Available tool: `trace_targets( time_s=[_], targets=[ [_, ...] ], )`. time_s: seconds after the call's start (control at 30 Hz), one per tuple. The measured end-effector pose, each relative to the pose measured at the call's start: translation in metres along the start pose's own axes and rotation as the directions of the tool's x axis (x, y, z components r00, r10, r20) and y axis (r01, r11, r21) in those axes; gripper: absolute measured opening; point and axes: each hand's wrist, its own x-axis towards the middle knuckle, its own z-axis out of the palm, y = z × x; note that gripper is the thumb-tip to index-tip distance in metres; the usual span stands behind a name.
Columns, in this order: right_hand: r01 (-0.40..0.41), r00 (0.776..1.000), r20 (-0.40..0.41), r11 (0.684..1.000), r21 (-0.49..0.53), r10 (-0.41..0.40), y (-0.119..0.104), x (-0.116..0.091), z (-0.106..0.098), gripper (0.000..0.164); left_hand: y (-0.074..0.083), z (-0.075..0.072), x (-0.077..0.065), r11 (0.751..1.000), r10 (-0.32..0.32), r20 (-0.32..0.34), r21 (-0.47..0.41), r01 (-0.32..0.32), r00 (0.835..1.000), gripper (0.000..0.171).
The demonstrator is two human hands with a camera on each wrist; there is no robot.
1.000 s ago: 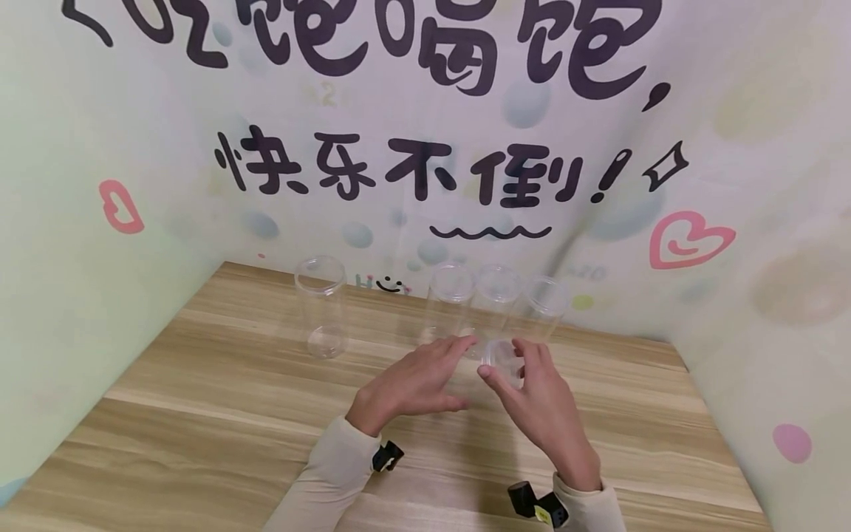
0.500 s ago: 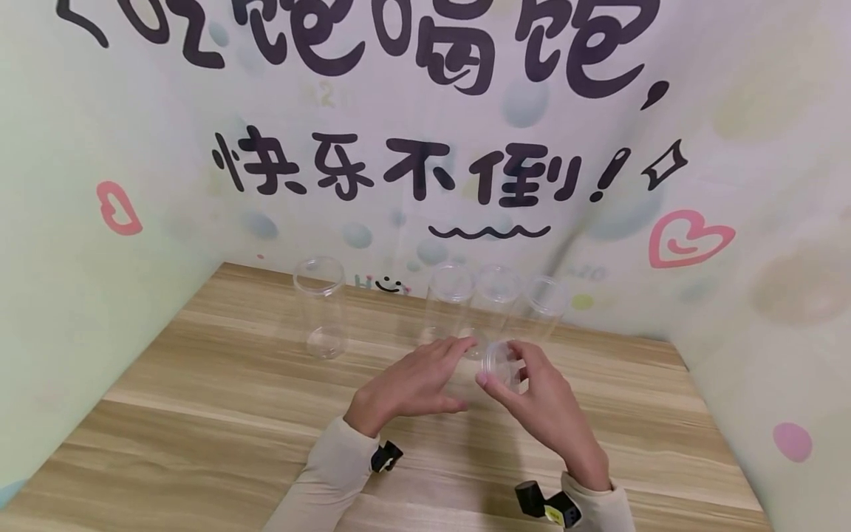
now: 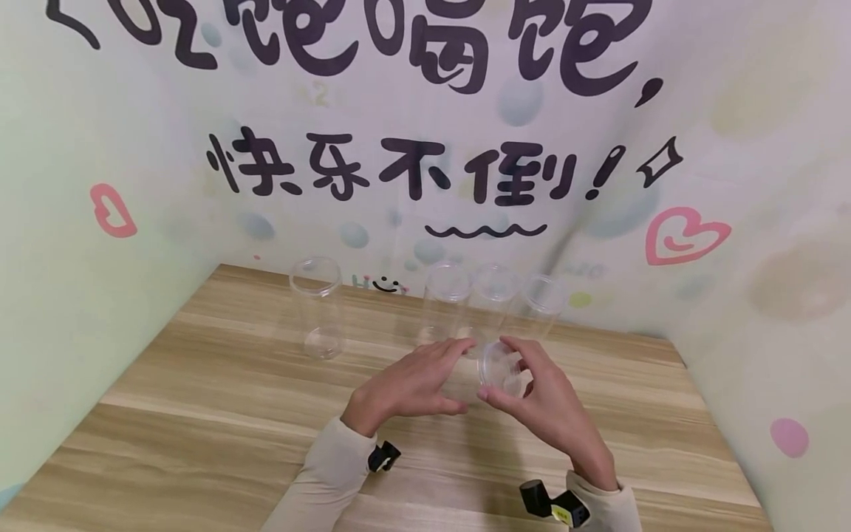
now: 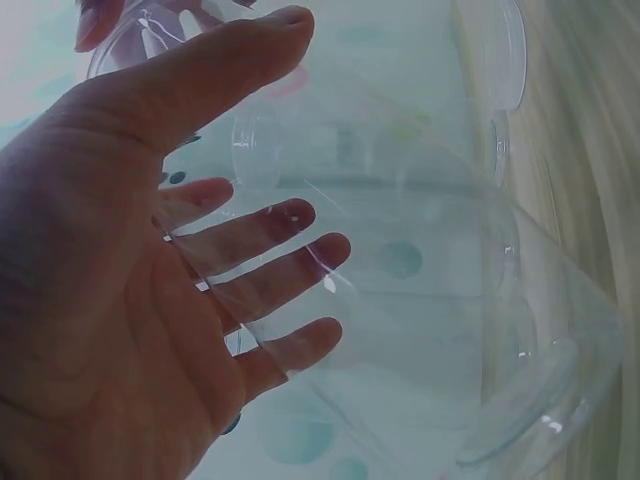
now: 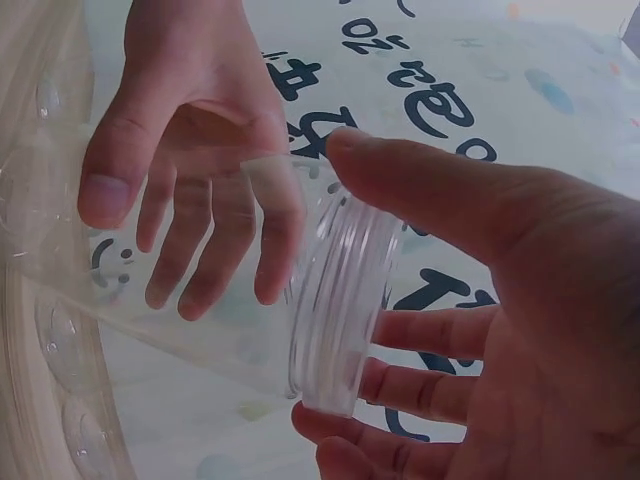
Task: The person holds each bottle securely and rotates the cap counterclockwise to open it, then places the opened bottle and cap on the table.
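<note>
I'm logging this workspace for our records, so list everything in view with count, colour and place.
Held jar: one, clear, tilted between the hands
Ribbed end piece: one, clear, at the held jar's end; lid or neck, cannot tell
Lone jar: one, clear, upright, back left
Grouped jars: three, clear, upright, back, right of the lone jar
Table: one, light wood, beneath the jars
Backdrop: pale, pieces uncountable, behind and beside the table
Lettering: two lines, black, on the backdrop
Wavy line: one, black, below the lettering
Hearts: two, pink, backdrop's left and right
Wrist devices: two, black, one per wrist
Sleeves: two, beige, forearms
Left hand: one, bare, round the held jar
Right hand: one, bare, gripping the ribbed end piece
</note>
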Motion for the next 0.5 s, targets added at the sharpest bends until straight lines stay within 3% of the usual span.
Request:
trace_targets(
  time_s=[0.5],
  targets=[
    [0.108, 0.994, -0.001, 0.988, 0.107, -0.109, 0.0002, -0.0017, -0.0056, 0.079, -0.0023, 0.0021, 0.0003, 0.994, 0.022, -0.002, -0.111, -0.022, 1.0, 0.087]
  ],
)
